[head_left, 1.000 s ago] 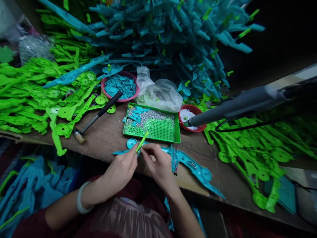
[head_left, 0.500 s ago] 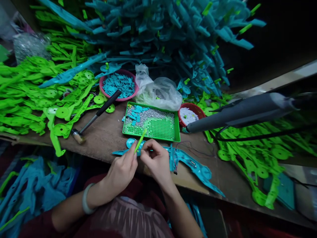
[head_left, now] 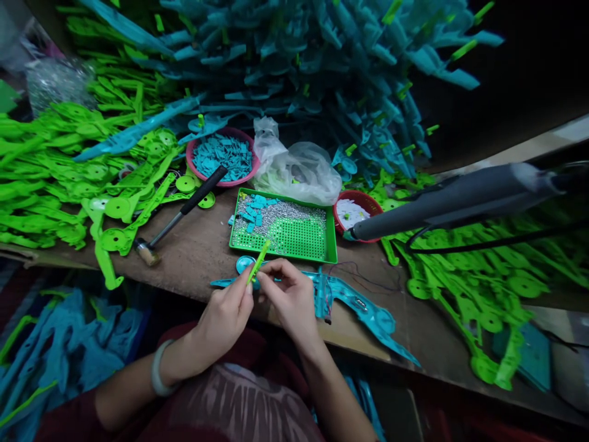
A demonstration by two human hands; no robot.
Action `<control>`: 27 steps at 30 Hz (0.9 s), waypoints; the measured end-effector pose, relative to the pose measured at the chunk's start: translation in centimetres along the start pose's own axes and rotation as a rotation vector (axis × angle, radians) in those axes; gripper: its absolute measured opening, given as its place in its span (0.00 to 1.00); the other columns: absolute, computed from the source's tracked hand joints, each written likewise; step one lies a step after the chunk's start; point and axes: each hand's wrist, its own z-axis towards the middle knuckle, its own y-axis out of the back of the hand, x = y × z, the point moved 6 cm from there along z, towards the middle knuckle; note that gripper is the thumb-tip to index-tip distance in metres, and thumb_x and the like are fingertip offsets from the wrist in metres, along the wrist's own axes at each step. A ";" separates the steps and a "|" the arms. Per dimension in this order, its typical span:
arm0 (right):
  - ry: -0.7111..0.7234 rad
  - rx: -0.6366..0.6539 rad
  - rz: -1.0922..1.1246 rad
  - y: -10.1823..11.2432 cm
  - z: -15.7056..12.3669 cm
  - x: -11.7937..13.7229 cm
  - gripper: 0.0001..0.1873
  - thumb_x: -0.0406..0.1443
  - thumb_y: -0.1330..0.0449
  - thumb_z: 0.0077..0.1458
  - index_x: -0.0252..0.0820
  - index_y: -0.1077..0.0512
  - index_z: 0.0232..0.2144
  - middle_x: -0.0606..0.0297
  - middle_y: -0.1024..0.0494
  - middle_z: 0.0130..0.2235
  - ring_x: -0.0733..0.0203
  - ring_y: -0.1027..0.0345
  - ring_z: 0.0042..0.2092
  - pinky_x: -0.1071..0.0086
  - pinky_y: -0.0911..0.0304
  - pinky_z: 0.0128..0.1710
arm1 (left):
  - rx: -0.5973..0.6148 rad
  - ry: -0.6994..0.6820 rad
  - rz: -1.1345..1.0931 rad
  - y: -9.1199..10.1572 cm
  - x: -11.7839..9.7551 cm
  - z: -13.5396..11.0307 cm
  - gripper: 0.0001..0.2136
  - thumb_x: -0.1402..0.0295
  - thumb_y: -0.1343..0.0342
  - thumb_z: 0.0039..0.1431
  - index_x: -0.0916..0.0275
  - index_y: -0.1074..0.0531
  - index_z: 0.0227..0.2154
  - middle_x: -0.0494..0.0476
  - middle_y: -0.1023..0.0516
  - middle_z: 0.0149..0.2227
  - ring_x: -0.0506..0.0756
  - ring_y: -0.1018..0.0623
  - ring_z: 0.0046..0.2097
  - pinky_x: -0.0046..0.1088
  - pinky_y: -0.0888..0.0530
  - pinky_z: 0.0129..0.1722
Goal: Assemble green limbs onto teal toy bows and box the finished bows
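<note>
My left hand (head_left: pixel 226 312) pinches a slim bright green plastic piece (head_left: pixel 259 261) between thumb and fingers, its free end pointing up and away from me. My right hand (head_left: pixel 289 301) is closed in a pinch, with its fingertips against the side of that piece; whatever they hold is too small or hidden to make out. Beneath both hands lies a long blue plastic half-shell (head_left: pixel 363 307) with thin wires, partly covered by the hands. Just beyond it sits a green perforated tray (head_left: pixel 301 242) holding many small metal screws and several small blue pieces.
A hammer (head_left: pixel 181 212) lies left of the tray. Behind are a pink basket (head_left: pixel 254 161) of blue pieces and a clear plastic bag (head_left: pixel 304 172). A red basket (head_left: pixel 377 202) and a grey electric screwdriver (head_left: pixel 442 199) are at right. Green parts (head_left: pixel 50 166) pile up on both sides.
The green piece has turned in my left hand, showing a broader side. My right fingertips have moved slightly left and up against it. The view has shifted a little.
</note>
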 end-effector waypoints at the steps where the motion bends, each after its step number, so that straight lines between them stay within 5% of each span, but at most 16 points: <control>1: 0.019 0.016 0.008 0.0 -0.1 0.1 0.04 0.36 0.37 0.52 0.42 0.25 0.29 0.68 0.27 0.30 0.68 0.34 0.26 0.74 0.33 0.22 | 0.018 0.041 -0.042 0.0 0.2 0.0 0.18 0.73 0.60 0.70 0.76 0.33 0.55 0.61 0.18 0.31 0.52 0.19 0.27 0.23 0.22 0.31; 7: 0.183 0.068 -0.108 0.4 -0.3 0.6 0.05 0.33 0.38 0.56 0.45 0.21 0.34 0.64 0.22 0.35 0.65 0.26 0.34 0.73 0.29 0.33 | 0.074 0.150 -0.142 0.2 0.9 0.0 0.18 0.73 0.59 0.70 0.76 0.32 0.55 0.47 0.28 0.17 0.48 0.29 0.16 0.23 0.23 0.30; 15: 0.265 0.020 -0.239 0.5 -0.6 0.2 0.03 0.33 0.40 0.58 0.44 0.25 0.32 0.64 0.24 0.35 0.62 0.28 0.36 0.69 0.30 0.34 | 0.003 0.013 0.044 0.1 0.4 0.1 0.18 0.72 0.59 0.70 0.69 0.32 0.57 0.64 0.17 0.40 0.56 0.17 0.35 0.27 0.20 0.35; 20: 0.221 0.041 -0.147 0.1 -0.6 -0.1 0.04 0.36 0.40 0.59 0.44 0.26 0.32 0.63 0.27 0.35 0.64 0.30 0.34 0.71 0.30 0.29 | 0.002 0.009 0.009 0.0 0.3 -0.2 0.19 0.72 0.58 0.70 0.69 0.34 0.59 0.66 0.18 0.43 0.56 0.17 0.38 0.28 0.20 0.38; 23: 0.180 0.070 -0.084 0.0 -0.5 -0.7 0.05 0.36 0.41 0.60 0.44 0.26 0.33 0.64 0.27 0.36 0.65 0.30 0.31 0.72 0.30 0.28 | 0.097 0.188 -0.222 -0.3 1.1 -0.4 0.18 0.69 0.60 0.71 0.68 0.32 0.57 0.57 0.19 0.31 0.50 0.21 0.24 0.22 0.23 0.26; 27: 0.397 0.038 -0.313 0.0 -0.7 0.0 0.05 0.31 0.44 0.62 0.44 0.27 0.35 0.63 0.25 0.36 0.62 0.30 0.38 0.68 0.32 0.38 | 0.228 0.457 -0.548 -1.3 1.8 -1.0 0.19 0.66 0.62 0.72 0.67 0.33 0.56 0.42 0.36 0.19 0.44 0.35 0.12 0.17 0.36 0.13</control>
